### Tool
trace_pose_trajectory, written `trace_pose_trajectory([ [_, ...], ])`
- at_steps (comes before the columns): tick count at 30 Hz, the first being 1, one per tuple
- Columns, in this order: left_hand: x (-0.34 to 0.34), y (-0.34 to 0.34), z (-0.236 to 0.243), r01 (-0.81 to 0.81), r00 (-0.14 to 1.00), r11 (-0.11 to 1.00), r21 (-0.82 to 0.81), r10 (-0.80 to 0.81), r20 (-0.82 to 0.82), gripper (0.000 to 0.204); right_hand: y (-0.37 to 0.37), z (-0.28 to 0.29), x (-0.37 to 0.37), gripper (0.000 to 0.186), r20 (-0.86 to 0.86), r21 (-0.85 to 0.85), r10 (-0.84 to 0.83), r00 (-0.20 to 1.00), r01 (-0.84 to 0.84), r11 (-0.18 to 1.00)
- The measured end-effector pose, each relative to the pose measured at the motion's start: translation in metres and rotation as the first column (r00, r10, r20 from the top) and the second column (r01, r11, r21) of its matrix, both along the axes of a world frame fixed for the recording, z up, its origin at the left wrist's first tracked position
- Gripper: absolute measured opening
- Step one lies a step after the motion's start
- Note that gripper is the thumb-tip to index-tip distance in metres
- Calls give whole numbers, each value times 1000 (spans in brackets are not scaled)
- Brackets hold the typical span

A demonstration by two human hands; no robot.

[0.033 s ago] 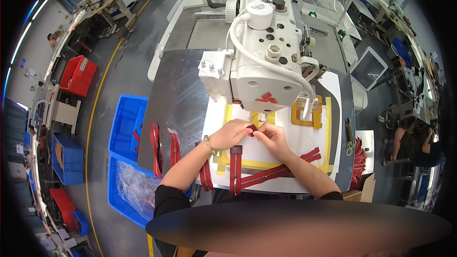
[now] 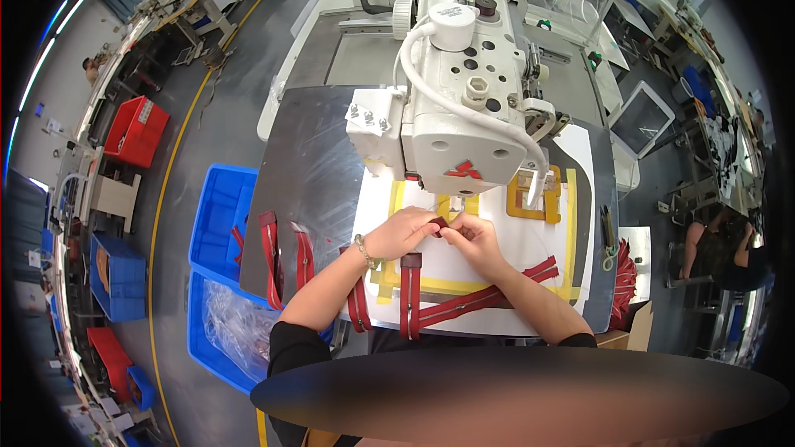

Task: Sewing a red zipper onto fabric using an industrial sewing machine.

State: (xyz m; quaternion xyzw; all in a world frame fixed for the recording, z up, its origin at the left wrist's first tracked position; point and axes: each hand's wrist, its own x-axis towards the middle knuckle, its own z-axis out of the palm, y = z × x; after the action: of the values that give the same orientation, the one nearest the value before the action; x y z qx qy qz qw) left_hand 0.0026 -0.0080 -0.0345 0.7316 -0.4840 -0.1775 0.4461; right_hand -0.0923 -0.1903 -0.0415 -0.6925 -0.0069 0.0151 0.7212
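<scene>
- One red zipper strip with a dark red end (image 2: 410, 298) lies nearest the body, running down to the near edge of the worktable (image 2: 319, 149).
- Another red strip (image 2: 464, 305) slants off to the right and passes under the right forearm.
- Beyond them, the left hand (image 2: 406, 233) has its thumb and forefinger closed on the left side of a small dark red piece (image 2: 440, 223).
- The right hand (image 2: 472, 242) pinches the same piece from its right side, so it sits between the two sets of fingertips, above the white sheet (image 2: 499, 215).
- Fingers cover much of the piece; I cannot tell whether it is joined to a longer strip.
- Yellow tape (image 2: 455, 285) borders the sheet on the hands' near side.
- An amber frame (image 2: 553, 213) lies farther off, to the right of the hands.
- Past the hands stands the white sewing machine head (image 2: 464, 145), well above the sheet.
</scene>
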Motion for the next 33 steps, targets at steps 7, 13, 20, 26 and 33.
trace_pose_trajectory([
  [7,5,2,3,72,997,997,-11,-72,-3,26,-2,-4,3,12,-40,54,38,998,-35,998],
  [13,8,4,3,116,993,993,35,-117,23,25,-6,25,10,16,-52,-180,109,993,-117,977],
  [20,-7,-4,3,-60,971,985,162,20,237,17,-26,22,18,20,-102,-211,121,987,-140,967],
  [26,-30,-16,4,-169,842,985,-47,169,513,32,-50,1,42,25,-285,2,33,958,-33,999],
  [33,-29,-15,-3,-269,754,961,68,166,636,51,-43,17,54,22,-446,-155,-23,895,-51,987],
])
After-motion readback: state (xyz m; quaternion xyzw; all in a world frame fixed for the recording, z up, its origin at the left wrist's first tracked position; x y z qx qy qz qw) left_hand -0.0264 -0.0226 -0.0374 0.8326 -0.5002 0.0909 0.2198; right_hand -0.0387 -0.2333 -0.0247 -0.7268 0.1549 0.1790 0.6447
